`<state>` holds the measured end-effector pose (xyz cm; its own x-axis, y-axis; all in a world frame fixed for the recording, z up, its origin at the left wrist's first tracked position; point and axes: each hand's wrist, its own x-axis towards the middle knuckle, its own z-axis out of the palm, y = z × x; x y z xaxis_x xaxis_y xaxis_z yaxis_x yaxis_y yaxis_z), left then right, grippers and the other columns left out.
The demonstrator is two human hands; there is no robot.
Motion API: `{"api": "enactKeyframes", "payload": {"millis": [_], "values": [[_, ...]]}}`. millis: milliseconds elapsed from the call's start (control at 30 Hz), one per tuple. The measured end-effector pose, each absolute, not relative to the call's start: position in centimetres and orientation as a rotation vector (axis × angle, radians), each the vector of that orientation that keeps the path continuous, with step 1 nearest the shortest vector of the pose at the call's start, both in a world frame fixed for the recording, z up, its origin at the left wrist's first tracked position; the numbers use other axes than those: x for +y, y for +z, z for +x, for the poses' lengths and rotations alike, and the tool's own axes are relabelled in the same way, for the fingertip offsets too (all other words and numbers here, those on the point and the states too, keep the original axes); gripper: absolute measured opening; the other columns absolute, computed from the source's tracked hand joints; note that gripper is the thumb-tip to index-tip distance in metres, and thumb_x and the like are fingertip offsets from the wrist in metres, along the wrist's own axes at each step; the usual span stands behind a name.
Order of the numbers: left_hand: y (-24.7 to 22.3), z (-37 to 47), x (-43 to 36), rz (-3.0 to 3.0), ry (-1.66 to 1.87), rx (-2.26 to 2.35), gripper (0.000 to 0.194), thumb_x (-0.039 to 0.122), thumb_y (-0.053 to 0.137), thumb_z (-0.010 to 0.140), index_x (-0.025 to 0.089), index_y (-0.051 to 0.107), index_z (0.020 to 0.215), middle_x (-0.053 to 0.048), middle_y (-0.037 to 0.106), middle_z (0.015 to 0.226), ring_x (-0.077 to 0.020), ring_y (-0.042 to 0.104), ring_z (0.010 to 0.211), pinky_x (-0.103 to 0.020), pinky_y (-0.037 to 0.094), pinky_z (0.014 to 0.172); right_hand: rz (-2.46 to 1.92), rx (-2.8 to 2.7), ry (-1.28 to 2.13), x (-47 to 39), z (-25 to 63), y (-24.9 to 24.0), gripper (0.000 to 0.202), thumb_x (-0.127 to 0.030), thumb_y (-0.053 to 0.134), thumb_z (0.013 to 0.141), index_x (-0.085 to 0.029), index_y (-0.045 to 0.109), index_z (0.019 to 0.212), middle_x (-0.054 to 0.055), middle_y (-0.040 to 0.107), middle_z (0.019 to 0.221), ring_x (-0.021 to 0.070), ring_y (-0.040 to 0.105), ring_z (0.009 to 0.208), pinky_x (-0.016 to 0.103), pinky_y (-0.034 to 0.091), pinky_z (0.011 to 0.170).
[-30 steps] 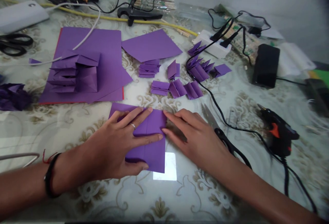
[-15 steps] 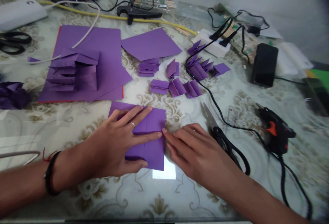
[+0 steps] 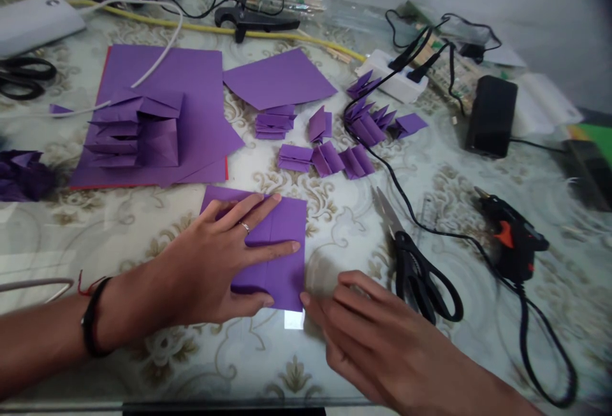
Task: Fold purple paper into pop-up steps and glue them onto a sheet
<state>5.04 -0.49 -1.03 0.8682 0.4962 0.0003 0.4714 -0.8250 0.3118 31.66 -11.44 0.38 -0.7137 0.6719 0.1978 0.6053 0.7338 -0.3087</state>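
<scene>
My left hand (image 3: pixel 224 250) lies flat with fingers spread on a purple sheet of paper (image 3: pixel 287 276), pressing it to the table. A faint crease runs down the sheet between the fingers. At the sheet's lower right corner, my right hand (image 3: pixel 377 327) touches the edge with one outstretched fingertip. Its other fingers are loosely bent and I see nothing held in them. Black-handled scissors (image 3: pixel 411 263) lie partly open just beyond the right hand. Several small folded purple paper pieces (image 3: pixel 295 157) sit behind the sheet.
A stack of purple paper (image 3: pixel 201 97) carries a larger folded paper piece (image 3: pixel 157 142) at the back left. To the right lies a black glue gun (image 3: pixel 514 237), its cord looping near the right arm. Behind are a white power strip (image 3: pixel 392 78) and a black clamp (image 3: pixel 253 18).
My right hand has slid toward me along the sheet's right edge, from about its middle to the near corner. My left hand stays in place on the paper.
</scene>
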Motion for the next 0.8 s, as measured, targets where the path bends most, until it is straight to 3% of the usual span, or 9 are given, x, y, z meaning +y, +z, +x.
{"api": "enactKeyframes", "payload": {"millis": [200, 333, 533, 800], "values": [[-0.9, 5.0, -0.5, 2.740, 0.113, 0.723, 0.078, 0.063, 0.079, 0.091, 0.046, 0.052, 0.162, -0.015, 0.024, 0.182, -0.0520, 0.042, 0.157, -0.072, 0.046, 0.109, -1.047, -2.546, 0.543, -12.7, 31.7, 0.3, 0.027, -0.009, 0.054, 0.102, -0.008, 0.078, 0.112, 0.006, 0.078, 0.088, 0.0230, 0.068, 0.080, 0.043, 0.058, 0.091], [-1.0, 5.1, -0.5, 2.754, 0.136, 0.723, 0.078, 0.063, 0.080, 0.090, 0.045, 0.054, 0.162, -0.011, 0.025, 0.183, -0.0525, 0.043, 0.155, -0.070, 0.046, 0.111, -1.189, -2.288, 0.695, -11.8, 31.3, 0.2, 0.024, -0.006, 0.057, 0.099, -0.016, 0.077, 0.110, 0.004, 0.073, 0.083, 0.0213, 0.067, 0.077, 0.040, 0.060, 0.080], [-1.2, 5.2, -0.5, 2.753, 0.127, 0.726, 0.079, 0.063, 0.080, 0.090, 0.047, 0.052, 0.162, -0.012, 0.026, 0.183, -0.0516, 0.043, 0.155, -0.069, 0.047, 0.110, -1.262, -2.195, 0.663, -10.1, 30.9, -0.4, 0.011, -0.013, 0.068, 0.104, -0.021, 0.074, 0.103, 0.000, 0.078, 0.088, 0.0181, 0.074, 0.077, 0.039, 0.056, 0.083], [-1.1, 5.0, -0.5, 2.747, 0.112, 0.711, 0.078, 0.065, 0.077, 0.093, 0.047, 0.049, 0.163, -0.016, 0.023, 0.183, -0.0490, 0.038, 0.160, -0.069, 0.044, 0.112, -1.323, -2.161, 0.711, -9.7, 30.7, -0.4, 0.015, -0.010, 0.070, 0.101, -0.022, 0.073, 0.093, -0.002, 0.076, 0.084, 0.0172, 0.072, 0.076, 0.037, 0.052, 0.083]]}}
